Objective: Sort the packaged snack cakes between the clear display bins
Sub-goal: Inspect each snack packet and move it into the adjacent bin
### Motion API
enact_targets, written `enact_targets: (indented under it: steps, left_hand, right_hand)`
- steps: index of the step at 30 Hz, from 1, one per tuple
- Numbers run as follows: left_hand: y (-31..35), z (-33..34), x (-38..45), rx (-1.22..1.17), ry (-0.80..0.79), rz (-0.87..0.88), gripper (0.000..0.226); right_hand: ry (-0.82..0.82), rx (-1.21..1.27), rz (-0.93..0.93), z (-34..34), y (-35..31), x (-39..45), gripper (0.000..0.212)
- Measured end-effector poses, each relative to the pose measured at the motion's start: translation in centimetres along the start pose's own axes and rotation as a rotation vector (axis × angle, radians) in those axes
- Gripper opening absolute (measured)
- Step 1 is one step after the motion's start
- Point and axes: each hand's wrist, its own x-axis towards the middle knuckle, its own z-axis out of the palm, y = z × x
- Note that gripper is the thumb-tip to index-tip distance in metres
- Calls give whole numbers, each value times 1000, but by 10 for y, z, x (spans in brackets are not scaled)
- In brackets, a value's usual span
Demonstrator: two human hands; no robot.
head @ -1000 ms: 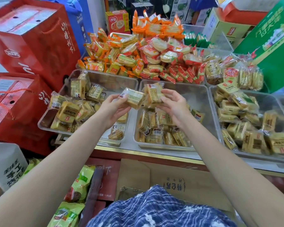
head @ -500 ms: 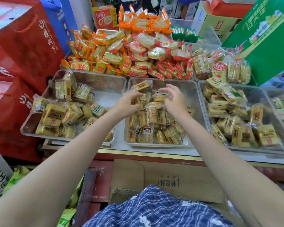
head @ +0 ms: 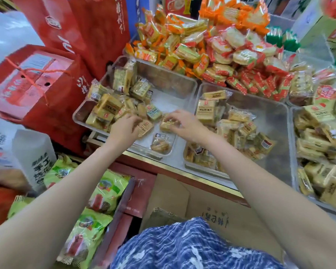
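Note:
Three clear bins hold wrapped yellow snack cakes. Both my hands are down in the left bin (head: 164, 81), near its front right corner. My left hand (head: 123, 129) curls its fingers round a cake packet (head: 145, 129) at the edge of the bin's heap. My right hand (head: 186, 124) pinches another yellow cake packet (head: 166, 126) just above the bin floor. A lone darker pastry packet (head: 160, 144) lies below the two hands. The middle bin (head: 270, 121) has a heap of cakes on its left side. The right bin (head: 292, 136) is piled full.
Behind the bins rises a heap of orange and red wrapped snacks (head: 211, 49). Red gift boxes (head: 33, 84) stand at the left, green snack bags (head: 103, 193) lie below the counter, and a cardboard box (head: 208, 206) sits in front of me.
Both hands have moved left from over the middle bin into the left bin, each with a cake packet. The view has swung left and downward.

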Motion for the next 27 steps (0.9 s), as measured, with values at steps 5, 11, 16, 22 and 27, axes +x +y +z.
enact_targets:
  steps: [5, 11, 16, 22, 27]
  left_hand:
    - [-32, 19, -8, 316, 27, 47, 59]
    - [-27, 21, -5, 407, -14, -7, 64]
    - [-16, 0, -4, 118, -96, -2, 43]
    - [8, -22, 3, -767, -226, -82, 31]
    - [35, -27, 6, -1145, -192, -292, 27]
  right_hand:
    - [-329, -453, 87, 29, -29, 35, 39]
    - [-320, -477, 157, 41, -25, 40, 28]
    - [73, -3, 154, 6, -24, 17, 19]
    - [162, 613, 197, -19, -19, -13, 11]
    - [366, 695, 301, -26, -9, -30, 18]
